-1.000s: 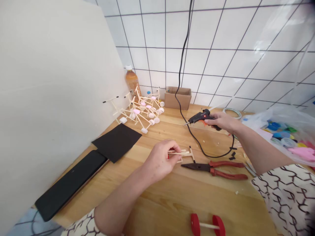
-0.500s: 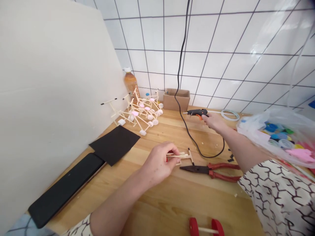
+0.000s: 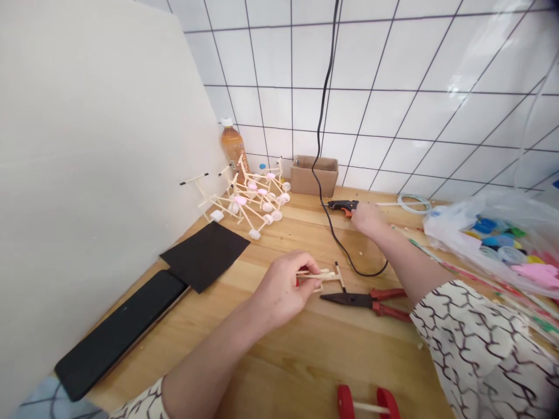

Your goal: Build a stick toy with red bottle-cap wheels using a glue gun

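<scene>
Black glue gun, gripped by the right hand, has sunk low at one o'clock of the frame the left hand pinches, out of contact.

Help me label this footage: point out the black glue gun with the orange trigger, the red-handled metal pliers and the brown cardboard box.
Black glue gun [image 3: 343,205], head view: its body.
Red-handled metal pliers [image 3: 368,301], head view: near the pivot.
Brown cardboard box [image 3: 305,180], head view: its front wall.
</scene>
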The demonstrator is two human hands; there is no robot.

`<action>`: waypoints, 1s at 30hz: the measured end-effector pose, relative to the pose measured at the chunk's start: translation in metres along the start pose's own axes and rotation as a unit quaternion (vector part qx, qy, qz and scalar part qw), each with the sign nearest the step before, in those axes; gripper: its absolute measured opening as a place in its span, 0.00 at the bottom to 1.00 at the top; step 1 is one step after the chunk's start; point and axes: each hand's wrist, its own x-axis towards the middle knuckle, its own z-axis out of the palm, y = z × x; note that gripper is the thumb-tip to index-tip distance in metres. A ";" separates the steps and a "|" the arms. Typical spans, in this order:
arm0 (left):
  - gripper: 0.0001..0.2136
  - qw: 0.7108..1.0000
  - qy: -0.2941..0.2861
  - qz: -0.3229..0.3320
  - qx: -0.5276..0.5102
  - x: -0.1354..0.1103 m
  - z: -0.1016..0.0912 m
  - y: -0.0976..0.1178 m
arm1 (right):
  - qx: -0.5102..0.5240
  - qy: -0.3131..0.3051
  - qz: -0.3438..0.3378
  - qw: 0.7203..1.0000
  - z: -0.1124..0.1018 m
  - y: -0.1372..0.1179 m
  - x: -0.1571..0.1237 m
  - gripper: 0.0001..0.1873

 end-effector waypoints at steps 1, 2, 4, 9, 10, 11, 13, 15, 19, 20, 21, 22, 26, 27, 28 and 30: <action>0.03 1.000 0.002 0.004 0.005 0.000 0.000 -0.001 | 0.005 0.016 -0.003 1.000 -0.006 -0.002 -0.011 0.14; 0.03 1.000 0.005 0.009 0.009 0.000 0.000 -0.001 | 0.015 0.027 -0.019 0.999 -0.013 -0.002 -0.024 0.13; 0.03 1.000 0.012 0.022 0.013 0.000 0.000 -0.002 | 0.045 0.019 -0.062 0.997 -0.026 -0.002 -0.059 0.10; 0.04 1.000 0.011 0.027 0.004 -0.002 0.001 -0.003 | 0.297 -0.124 -0.174 0.931 -0.032 0.003 -0.141 0.14; 0.04 1.000 0.010 0.024 0.005 -0.002 0.001 -0.003 | 0.313 -0.141 -0.172 0.923 -0.029 0.003 -0.150 0.14; 0.04 1.000 0.010 0.022 0.006 -0.002 0.001 -0.004 | 0.326 -0.153 -0.171 0.917 -0.026 0.002 -0.156 0.14; 0.04 1.000 0.009 0.022 0.004 -0.002 0.002 -0.005 | 0.337 -0.163 -0.161 0.913 -0.021 -0.001 -0.159 0.15; 0.04 1.000 0.008 0.023 0.000 -0.003 0.002 -0.005 | 0.350 -0.168 -0.145 0.910 -0.018 -0.004 -0.156 0.16; 0.04 0.999 0.016 0.038 0.015 -0.002 0.002 -0.006 | 0.384 -0.187 -0.107 0.898 -0.016 -0.009 -0.150 0.18; 0.04 0.999 0.018 0.042 0.020 -0.002 0.002 -0.006 | 0.394 -0.196 -0.097 0.893 -0.016 -0.009 -0.150 0.19; 0.04 0.999 0.019 0.045 0.022 -0.002 0.002 -0.006 | 0.403 -0.207 -0.088 0.887 -0.015 -0.009 -0.149 0.19; 0.04 0.998 0.019 0.047 0.023 -0.002 0.002 -0.007 | 0.412 -0.219 -0.080 0.881 -0.014 -0.009 -0.149 0.19; 0.04 0.998 0.021 0.051 0.024 -0.002 0.003 -0.008 | 0.437 -0.236 -0.060 0.866 -0.012 -0.006 -0.151 0.20; 0.05 0.998 0.021 0.052 0.025 -0.002 0.003 -0.009 | 0.441 -0.233 -0.056 0.865 -0.012 -0.006 -0.153 0.20; 0.05 0.998 0.021 0.052 0.026 -0.002 0.003 -0.009 | 0.447 -0.230 -0.052 0.863 -0.012 -0.005 -0.155 0.19; 0.05 0.998 0.022 0.055 0.025 -0.002 0.004 -0.010 | 0.460 -0.229 -0.043 0.857 -0.012 -0.006 -0.161 0.19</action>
